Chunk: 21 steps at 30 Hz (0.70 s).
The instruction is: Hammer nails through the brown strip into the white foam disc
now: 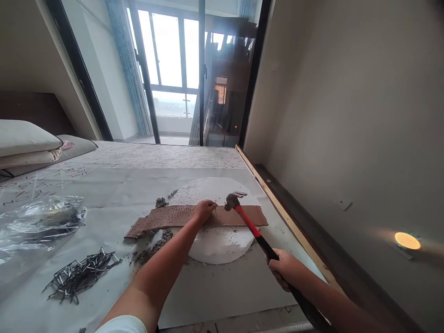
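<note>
Nail held at the strip, hammer head poised beside it

The right hand (284, 269), lower right of the frame, is closed in a full grip low on the black end of the red-and-black-handled claw hammer (255, 231), whose steel head sits just right of the left hand (204, 210) at frame centre. The left fingertips are pinched shut on what appears to be a small nail, too fine to make out clearly, stood on the long brown perforated hardboard strip (166, 217). The strip lies across the white round foam disc (215, 245) on the paper-covered surface (215, 291). Judged from this, short, light taps square to the nail suit best, with the fingers kept low. A pile of loose dark steel nails (81, 275) lies at lower left.
</note>
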### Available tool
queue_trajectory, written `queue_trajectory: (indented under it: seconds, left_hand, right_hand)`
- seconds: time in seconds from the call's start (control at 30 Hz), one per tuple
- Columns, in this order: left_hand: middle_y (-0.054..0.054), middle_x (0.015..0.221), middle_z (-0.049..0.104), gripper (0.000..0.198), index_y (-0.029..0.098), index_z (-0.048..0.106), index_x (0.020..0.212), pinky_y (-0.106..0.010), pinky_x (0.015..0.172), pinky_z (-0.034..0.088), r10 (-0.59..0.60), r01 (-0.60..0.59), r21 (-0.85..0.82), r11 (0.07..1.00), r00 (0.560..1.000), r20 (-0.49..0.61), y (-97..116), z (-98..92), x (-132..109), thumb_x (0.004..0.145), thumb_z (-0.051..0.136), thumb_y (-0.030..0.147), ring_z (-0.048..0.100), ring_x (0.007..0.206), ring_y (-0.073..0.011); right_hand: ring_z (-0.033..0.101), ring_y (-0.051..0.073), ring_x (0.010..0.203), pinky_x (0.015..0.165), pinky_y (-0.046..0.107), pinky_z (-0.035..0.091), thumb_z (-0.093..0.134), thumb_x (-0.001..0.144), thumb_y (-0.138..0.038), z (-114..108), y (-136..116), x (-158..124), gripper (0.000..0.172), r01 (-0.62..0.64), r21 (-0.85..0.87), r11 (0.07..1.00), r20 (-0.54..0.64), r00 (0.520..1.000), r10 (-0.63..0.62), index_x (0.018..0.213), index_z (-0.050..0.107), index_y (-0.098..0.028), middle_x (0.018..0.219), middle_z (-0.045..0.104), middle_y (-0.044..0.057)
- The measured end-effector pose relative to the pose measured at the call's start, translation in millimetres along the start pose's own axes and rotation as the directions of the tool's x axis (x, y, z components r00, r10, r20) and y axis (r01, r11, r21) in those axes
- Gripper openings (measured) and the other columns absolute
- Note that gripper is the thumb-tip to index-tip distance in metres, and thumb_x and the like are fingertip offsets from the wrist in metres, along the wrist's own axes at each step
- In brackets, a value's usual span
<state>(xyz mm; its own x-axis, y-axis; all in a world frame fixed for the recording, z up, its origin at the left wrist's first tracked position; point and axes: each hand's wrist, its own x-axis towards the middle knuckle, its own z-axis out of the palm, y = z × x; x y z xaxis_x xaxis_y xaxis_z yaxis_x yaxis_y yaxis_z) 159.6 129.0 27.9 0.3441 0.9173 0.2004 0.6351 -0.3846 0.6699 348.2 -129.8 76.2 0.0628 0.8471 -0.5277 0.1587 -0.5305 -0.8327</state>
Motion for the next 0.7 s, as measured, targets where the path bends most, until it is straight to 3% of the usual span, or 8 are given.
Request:
queue_trajectory:
  seconds: [0.1, 0.3, 0.37, 0.43, 0.57, 0.7]
  left_hand:
    - [-0.005, 0.083, 0.072, 0.025, 0.017, 0.072, 0.078, -0.025, 0.07, 0.04, 0.003, -0.001, 0.03, 1.0, 0.999, -0.041, -3.0, 4.4, -1.5, 0.078, 0.056, 0.035, 0.061, 0.078, -0.0167]
    - [-0.007, 0.084, 0.072, 0.025, 0.016, 0.071, 0.079, -0.025, 0.067, 0.04, 0.021, -0.022, -0.012, 1.0, 0.998, -0.051, -5.2, 6.9, -4.1, 0.078, 0.055, 0.036, 0.062, 0.075, -0.0172]
    - [-0.006, 0.085, 0.072, 0.024, 0.017, 0.072, 0.078, -0.026, 0.067, 0.04, 0.022, -0.023, -0.027, 0.999, 0.999, -0.042, -4.0, 5.9, -4.8, 0.078, 0.055, 0.035, 0.062, 0.075, -0.0175]
    - [-0.006, 0.084, 0.072, 0.024, 0.017, 0.072, 0.078, -0.025, 0.067, 0.04, 0.016, -0.017, -0.03, 0.999, 0.999, -0.034, -2.5, 4.8, -5.8, 0.078, 0.055, 0.035, 0.062, 0.074, -0.0173]
    - [-0.006, 0.079, 0.072, 0.024, 0.017, 0.072, 0.077, -0.025, 0.066, 0.04, -0.021, 0.022, 0.01, 1.0, 0.999, -0.035, -0.3, 4.1, -7.9, 0.078, 0.056, 0.035, 0.061, 0.071, -0.017]
    - [-0.007, 0.086, 0.072, 0.022, 0.018, 0.073, 0.079, -0.026, 0.069, 0.04, 0.003, -0.003, 0.012, 1.0, 0.999, -0.034, 1.1, 4.5, -8.6, 0.078, 0.057, 0.033, 0.062, 0.078, -0.0192]
  right_hand:
    - [0.023, 0.006, 0.03, 0.03, 0.019, 0.021, 0.047, 0.074, -0.023, -3.5, -21.5, 3.5, 0.009, -0.001, -0.065, 0.998, 0.0, 1.0, 0.001, 0.078, 0.039, -0.021, 0.039, 0.03, -0.012]
    - [0.028, 0.006, 0.034, 0.033, 0.019, 0.023, 0.053, 0.081, -0.037, -7.7, -64.5, 7.0, 0.027, 0.101, -0.137, 0.985, -0.027, 0.994, -0.106, 0.096, 0.045, -0.017, 0.045, 0.034, -0.012]
    - [0.029, 0.006, 0.034, 0.034, 0.019, 0.024, 0.052, 0.081, -0.034, -1.5, -71.4, 9.5, 0.021, 0.113, -0.167, 0.979, -0.042, 0.992, -0.121, 0.091, 0.044, -0.018, 0.045, 0.033, -0.011]
    - [0.029, 0.006, 0.034, 0.034, 0.019, 0.025, 0.052, 0.08, -0.027, 6.9, -72.4, 13.7, 0.012, 0.051, -0.202, 0.978, -0.046, 0.997, -0.062, 0.081, 0.042, -0.02, 0.044, 0.032, -0.011]
    - [0.023, 0.004, 0.032, 0.033, 0.018, 0.019, 0.049, 0.074, -0.012, 14.3, -69.9, 20.7, 0.016, -0.076, -0.206, 0.975, -0.019, 0.997, 0.074, 0.071, 0.036, -0.021, 0.042, 0.029, -0.011]
    - [0.027, 0.006, 0.033, 0.033, 0.019, 0.021, 0.049, 0.074, -0.015, 6.2, -78.7, 18.0, 0.011, 0.053, -0.172, 0.984, -0.032, 0.998, -0.06, 0.074, 0.04, -0.021, 0.042, 0.03, -0.011]
